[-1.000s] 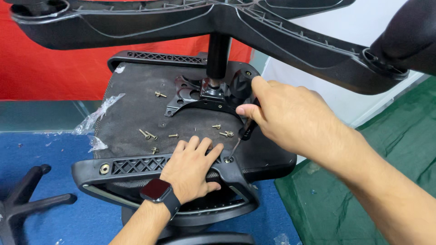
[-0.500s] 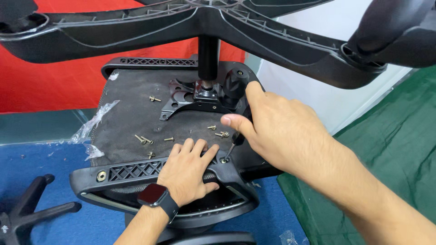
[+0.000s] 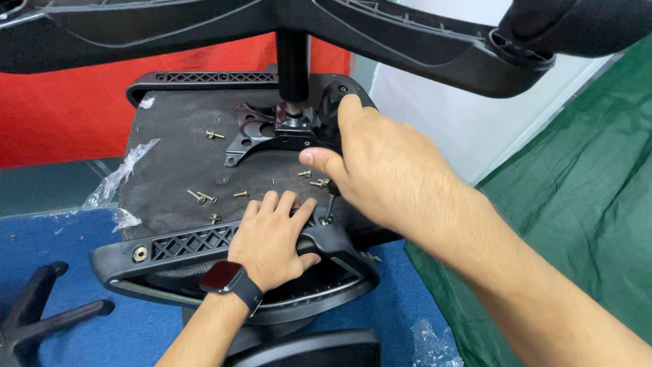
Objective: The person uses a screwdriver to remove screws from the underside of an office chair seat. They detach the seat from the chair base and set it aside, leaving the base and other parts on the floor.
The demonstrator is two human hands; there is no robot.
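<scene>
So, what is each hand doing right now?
Left hand: open, flat on the black plastic armrest.
Right hand: closed on a thin metal tool.

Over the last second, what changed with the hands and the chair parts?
The right hand slid down and a bit left along the upturned seat, bringing the thin tool in its grip to the armrest bracket by the left fingers. Nothing was picked up or let go. The left hand stayed pressed flat on the bracket, and the loose screws and metal mechanism plate lie as before.
</scene>
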